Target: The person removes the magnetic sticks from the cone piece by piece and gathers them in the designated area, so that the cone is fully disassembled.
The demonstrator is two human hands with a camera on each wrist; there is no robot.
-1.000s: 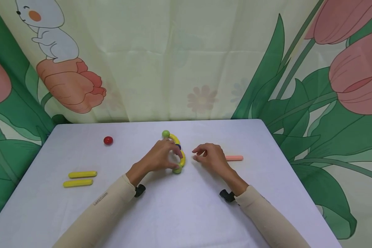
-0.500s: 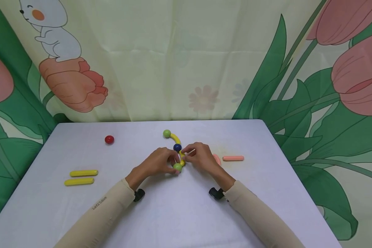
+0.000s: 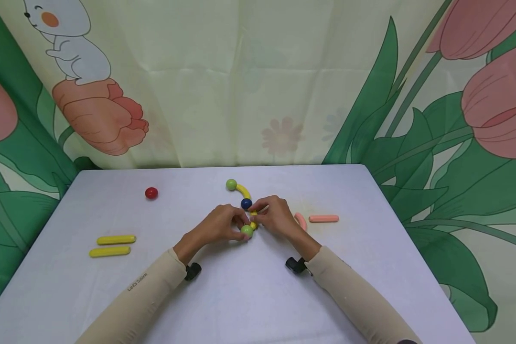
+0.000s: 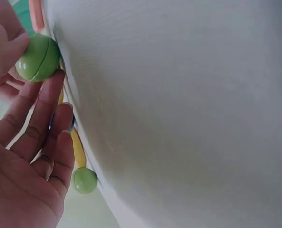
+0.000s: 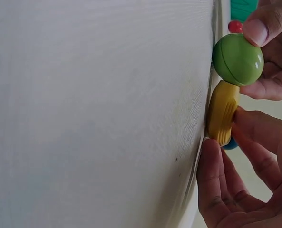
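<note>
A chain of toy balls and curved rods runs across the middle of the table. Its near green ball (image 3: 247,231) is pinched between the thumb and fingers of my left hand (image 3: 221,223); the left wrist view shows this green ball (image 4: 38,58) up close. My right hand (image 3: 276,217) pinches the near yellow curved rod (image 5: 222,111), whose end meets the green ball in the right wrist view. Beyond the fingers sits a blue ball (image 3: 246,204), then a second yellow curved rod (image 3: 244,191) and a far green ball (image 3: 231,185). Fingers partly hide the near rod.
At the back left lies a red ball (image 3: 151,193). Two straight yellow rods, one farther (image 3: 116,240) and one nearer (image 3: 110,251), lie at the left. A pink curved rod (image 3: 301,221) and a straight pink rod (image 3: 324,219) are right of my right hand.
My right hand has moved left from beside the chain and now pinches the near yellow curved rod, uncovering the pink curved rod. My left hand stays at the near green ball.
</note>
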